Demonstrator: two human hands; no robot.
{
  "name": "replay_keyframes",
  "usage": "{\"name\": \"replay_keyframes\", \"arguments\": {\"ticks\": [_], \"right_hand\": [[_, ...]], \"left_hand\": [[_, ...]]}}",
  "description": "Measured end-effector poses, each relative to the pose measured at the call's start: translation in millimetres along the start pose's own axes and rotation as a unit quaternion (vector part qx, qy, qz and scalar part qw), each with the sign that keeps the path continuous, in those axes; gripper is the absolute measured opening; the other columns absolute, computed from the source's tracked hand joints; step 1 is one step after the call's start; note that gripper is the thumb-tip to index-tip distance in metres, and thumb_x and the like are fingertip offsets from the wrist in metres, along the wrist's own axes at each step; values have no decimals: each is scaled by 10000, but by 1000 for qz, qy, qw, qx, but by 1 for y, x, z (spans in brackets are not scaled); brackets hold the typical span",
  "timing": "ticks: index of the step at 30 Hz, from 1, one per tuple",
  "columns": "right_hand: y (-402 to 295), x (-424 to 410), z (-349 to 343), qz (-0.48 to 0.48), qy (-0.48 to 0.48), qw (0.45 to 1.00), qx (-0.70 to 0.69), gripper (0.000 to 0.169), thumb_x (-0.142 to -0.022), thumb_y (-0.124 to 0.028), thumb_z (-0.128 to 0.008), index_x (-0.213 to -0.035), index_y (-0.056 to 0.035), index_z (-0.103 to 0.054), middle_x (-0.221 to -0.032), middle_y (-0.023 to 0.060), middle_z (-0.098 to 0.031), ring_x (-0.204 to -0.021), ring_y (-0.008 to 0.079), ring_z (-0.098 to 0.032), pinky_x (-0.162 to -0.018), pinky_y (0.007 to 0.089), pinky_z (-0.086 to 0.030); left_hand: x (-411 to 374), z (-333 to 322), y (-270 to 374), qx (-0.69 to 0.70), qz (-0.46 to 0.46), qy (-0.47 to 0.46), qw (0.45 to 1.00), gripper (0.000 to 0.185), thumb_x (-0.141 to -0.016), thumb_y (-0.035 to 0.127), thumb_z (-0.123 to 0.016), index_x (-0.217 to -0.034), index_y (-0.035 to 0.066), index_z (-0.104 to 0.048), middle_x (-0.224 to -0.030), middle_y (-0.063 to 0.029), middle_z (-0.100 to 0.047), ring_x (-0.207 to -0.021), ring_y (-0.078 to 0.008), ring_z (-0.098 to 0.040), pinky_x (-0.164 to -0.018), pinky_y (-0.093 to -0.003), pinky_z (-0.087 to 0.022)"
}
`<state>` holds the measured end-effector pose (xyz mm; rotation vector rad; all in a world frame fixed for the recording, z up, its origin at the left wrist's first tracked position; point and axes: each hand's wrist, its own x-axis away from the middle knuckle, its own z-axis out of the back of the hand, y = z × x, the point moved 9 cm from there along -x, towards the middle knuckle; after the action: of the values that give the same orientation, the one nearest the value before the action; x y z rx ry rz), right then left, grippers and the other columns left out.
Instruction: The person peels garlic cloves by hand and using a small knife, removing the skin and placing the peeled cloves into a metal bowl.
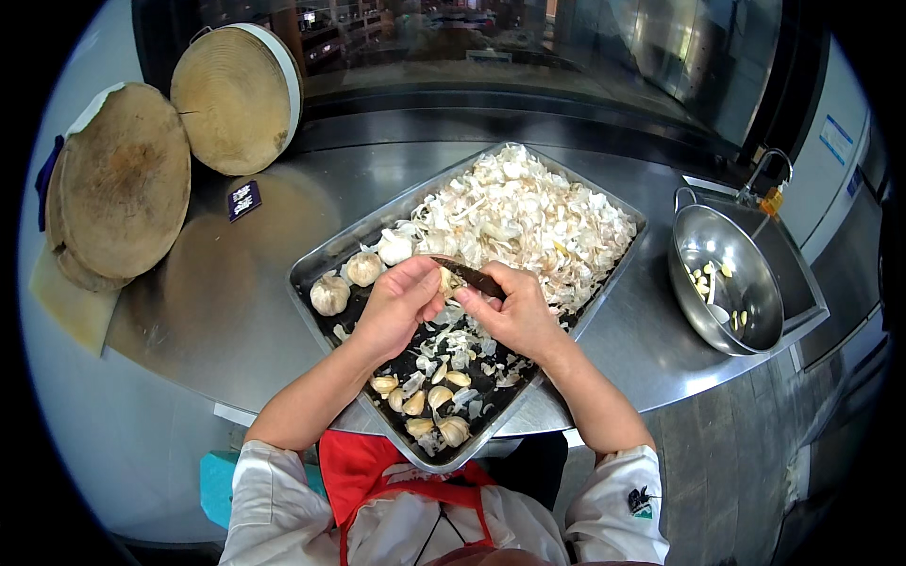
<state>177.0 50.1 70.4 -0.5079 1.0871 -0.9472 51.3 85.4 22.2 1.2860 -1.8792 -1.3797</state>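
Over the middle of a metal tray (354, 228), my left hand (402, 304) pinches a garlic clove (447, 281) between thumb and fingers. My right hand (520, 311) grips a knife with a dark blade (471, 274), its thumb close against the clove. The blade lies just above the clove; whether it cuts in is hard to tell. Whole garlic bulbs (330, 294) sit along the tray's left side. A large heap of papery garlic skins (538, 212) fills its far right part. Several unpeeled cloves (415, 403) and loose skin flakes lie at the near end.
A steel bowl (761, 283) with peeled cloves and a white spoon (716, 311) stands at the right, beside a sink (807, 283) with a tap (768, 159). Round wooden chopping boards (127, 180) lean at the left. Near them, a small dark packet (244, 201) lies on the steel counter (233, 297).
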Motion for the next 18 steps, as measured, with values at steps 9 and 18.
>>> {"name": "replay_keyframes", "arguments": {"ticks": [9, 18], "right_hand": [[13, 3, -9, -57, -21, 996, -64, 162, -807, -145, -674, -791, -9, -589, -559, -16, -488, -501, 54, -430, -448, 231, -349], [20, -3, 8, -58, 40, 997, -1, 241, -825, -209, -680, -865, 6, -578, -601, -15, -515, -534, 55, -416, -473, 232, -348]], "left_hand": [[3, -6, 4, -68, 4, -11, 998, 157, -929, 99, -492, -1049, 12, -544, -774, -13, -552, -667, -73, -511, -587, -194, -423], [2, -11, 1, 125, 55, -31, 990, 185, -941, 135, -499, -1072, 11, -537, -805, -12, -566, -688, -78, -537, -616, -199, -446]]}}
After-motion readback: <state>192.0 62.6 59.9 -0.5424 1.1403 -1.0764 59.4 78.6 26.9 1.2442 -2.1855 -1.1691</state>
